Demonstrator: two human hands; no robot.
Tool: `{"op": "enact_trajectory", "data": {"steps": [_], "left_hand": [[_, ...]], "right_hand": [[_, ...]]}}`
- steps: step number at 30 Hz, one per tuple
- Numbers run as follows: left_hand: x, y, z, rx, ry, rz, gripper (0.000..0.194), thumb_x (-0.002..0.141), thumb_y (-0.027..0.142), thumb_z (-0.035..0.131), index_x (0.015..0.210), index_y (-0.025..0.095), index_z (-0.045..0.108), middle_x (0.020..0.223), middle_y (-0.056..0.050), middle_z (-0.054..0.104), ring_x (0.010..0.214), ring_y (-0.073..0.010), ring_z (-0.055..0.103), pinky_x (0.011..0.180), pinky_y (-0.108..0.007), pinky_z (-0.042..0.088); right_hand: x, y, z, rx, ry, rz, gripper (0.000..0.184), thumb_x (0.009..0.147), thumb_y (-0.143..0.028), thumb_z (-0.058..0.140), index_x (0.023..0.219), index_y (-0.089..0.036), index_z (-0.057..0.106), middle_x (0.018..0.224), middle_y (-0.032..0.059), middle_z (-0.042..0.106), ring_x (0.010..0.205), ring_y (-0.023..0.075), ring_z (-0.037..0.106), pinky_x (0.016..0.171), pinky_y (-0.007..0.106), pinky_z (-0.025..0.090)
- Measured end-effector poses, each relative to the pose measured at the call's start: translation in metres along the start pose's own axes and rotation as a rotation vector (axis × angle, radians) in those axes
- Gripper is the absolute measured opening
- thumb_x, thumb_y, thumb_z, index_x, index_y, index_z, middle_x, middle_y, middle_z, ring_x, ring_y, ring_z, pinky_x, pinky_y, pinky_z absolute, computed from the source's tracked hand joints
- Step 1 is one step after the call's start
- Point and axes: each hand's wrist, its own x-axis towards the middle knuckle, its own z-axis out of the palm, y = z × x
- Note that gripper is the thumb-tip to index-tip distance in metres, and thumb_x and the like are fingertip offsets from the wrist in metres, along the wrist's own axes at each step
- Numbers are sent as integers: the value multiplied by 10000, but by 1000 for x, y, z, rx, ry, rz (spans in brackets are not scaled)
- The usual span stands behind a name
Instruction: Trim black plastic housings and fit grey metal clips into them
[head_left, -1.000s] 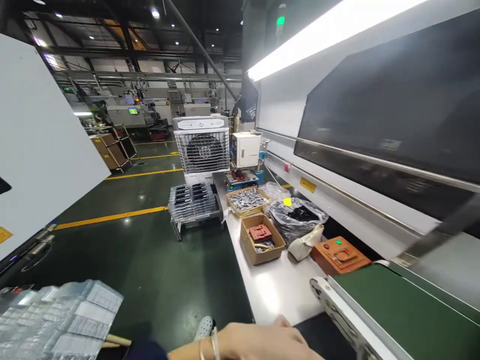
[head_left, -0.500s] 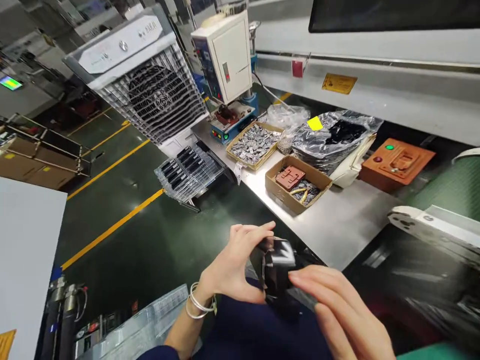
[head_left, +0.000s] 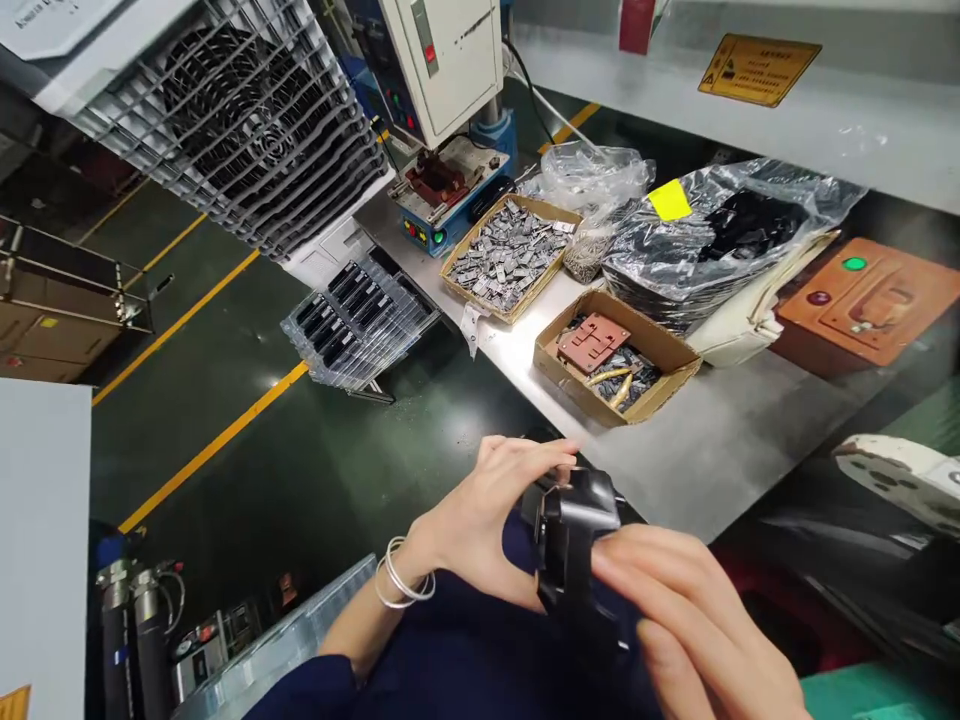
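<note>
Both hands held one black plastic part at the bottom centre of the frame.
The left hand gripped its left side, the right hand its lower right, near the steel table.

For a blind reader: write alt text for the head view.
Two hands, left hand and right hand, hold a black plastic part above the lap. Beyond, a steel table carries a cardboard box of parts and a tray of metal pieces.
</note>
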Motion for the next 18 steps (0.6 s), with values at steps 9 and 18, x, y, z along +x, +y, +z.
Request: {"op": "enact_trajectory", "data": {"steps": [9,18], "left_hand": [[128,-48,-29,-130,-203,28,970,732,547,838,1514,261,339,1485,-134,526,1308,-341,537,1072,-426,325],[208,-65,-58,18,-347,-48,826,810,497,781,1481,196,406,1432,-119,561,1301,-323,500,1097,-433,317]], "right_hand": [[82,51,-48,-26,122,187,252,942,-133,576,1106,-223,745,966,74,735,895,237,704,784,333,602],[127,65,-67,452,192,770,272,1011,-462,554,1056,-248,716,1069,58,714,975,192,695,851,236,592]]}}
